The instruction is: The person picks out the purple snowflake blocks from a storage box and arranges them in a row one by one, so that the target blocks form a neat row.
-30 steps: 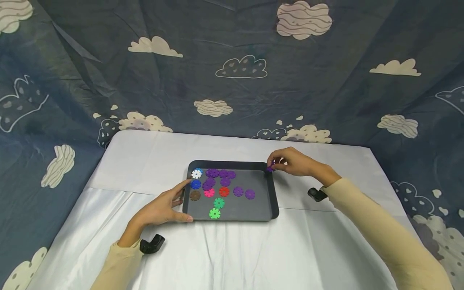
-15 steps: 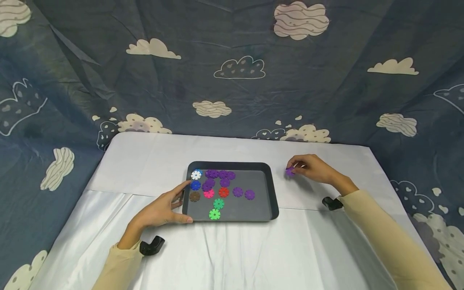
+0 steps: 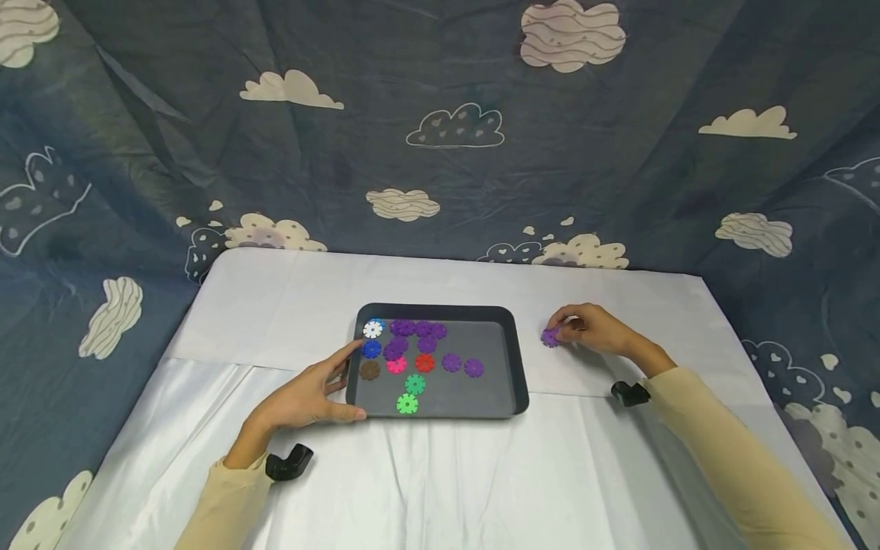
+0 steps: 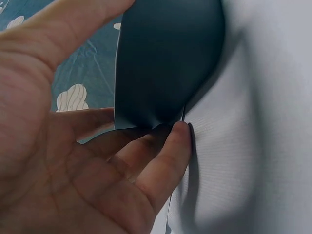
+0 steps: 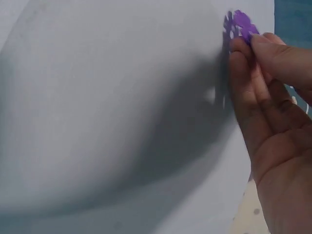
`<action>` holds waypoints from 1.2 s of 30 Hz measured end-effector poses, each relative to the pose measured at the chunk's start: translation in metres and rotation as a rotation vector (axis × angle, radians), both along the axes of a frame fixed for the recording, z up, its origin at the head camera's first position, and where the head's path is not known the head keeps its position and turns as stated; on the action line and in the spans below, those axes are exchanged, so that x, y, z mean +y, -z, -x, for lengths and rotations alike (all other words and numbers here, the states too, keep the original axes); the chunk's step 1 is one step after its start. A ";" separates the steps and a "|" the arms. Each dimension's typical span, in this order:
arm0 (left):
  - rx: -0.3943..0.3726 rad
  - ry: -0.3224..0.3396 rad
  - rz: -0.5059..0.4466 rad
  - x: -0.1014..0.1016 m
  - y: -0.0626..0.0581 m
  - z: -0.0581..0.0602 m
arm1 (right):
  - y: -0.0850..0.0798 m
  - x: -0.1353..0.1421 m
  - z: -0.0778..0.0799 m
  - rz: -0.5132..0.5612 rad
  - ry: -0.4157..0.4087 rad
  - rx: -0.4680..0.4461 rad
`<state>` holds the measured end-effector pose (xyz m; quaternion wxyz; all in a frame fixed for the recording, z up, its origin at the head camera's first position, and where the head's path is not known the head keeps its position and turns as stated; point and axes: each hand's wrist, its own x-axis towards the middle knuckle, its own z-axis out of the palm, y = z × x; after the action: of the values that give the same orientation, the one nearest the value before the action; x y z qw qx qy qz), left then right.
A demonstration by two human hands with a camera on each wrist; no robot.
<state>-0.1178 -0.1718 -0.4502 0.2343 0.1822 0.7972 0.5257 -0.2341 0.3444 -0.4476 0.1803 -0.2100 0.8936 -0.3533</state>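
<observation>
In the head view, my right hand (image 3: 594, 330) pinches a purple notched plastic disc (image 3: 549, 337) low over the white cloth, right of the tray. The right wrist view shows the same disc (image 5: 242, 20) between thumb and fingertips, close to its shadow on the cloth. My left hand (image 3: 305, 395) holds the left end of a dark grey tray (image 3: 447, 312). Thumb and index finger reach over the rim, and the other fingertips (image 4: 181, 130) touch the outside of its wall. Several purple discs (image 3: 402, 328) lie at the tray's back, some overlapping.
Also in the tray are a white disc (image 3: 373, 329), a blue disc (image 3: 371, 349), a brown disc (image 3: 370, 370), a pink disc (image 3: 396, 366), a red disc (image 3: 425, 363) and two green discs (image 3: 415, 383). A dark cloud-print curtain (image 3: 454, 183) hangs behind the white-covered table (image 3: 289, 305).
My right hand has moved right from the tray's back right corner with the purple disc, then slightly lower toward the cloth. The left hand and the tray have stayed in place.
</observation>
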 end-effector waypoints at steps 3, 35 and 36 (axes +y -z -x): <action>0.009 0.002 -0.001 0.000 0.000 0.001 | 0.000 -0.003 -0.001 -0.010 -0.017 0.018; -0.039 0.020 -0.043 -0.004 0.003 0.002 | -0.004 -0.021 -0.001 -0.088 -0.016 0.169; -0.040 0.020 -0.043 -0.004 0.003 0.002 | -0.006 -0.024 -0.002 -0.074 -0.026 0.171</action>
<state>-0.1201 -0.1761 -0.4534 0.2515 0.1845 0.7789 0.5441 -0.2323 0.3202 -0.4417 0.1153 -0.2442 0.9154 -0.2985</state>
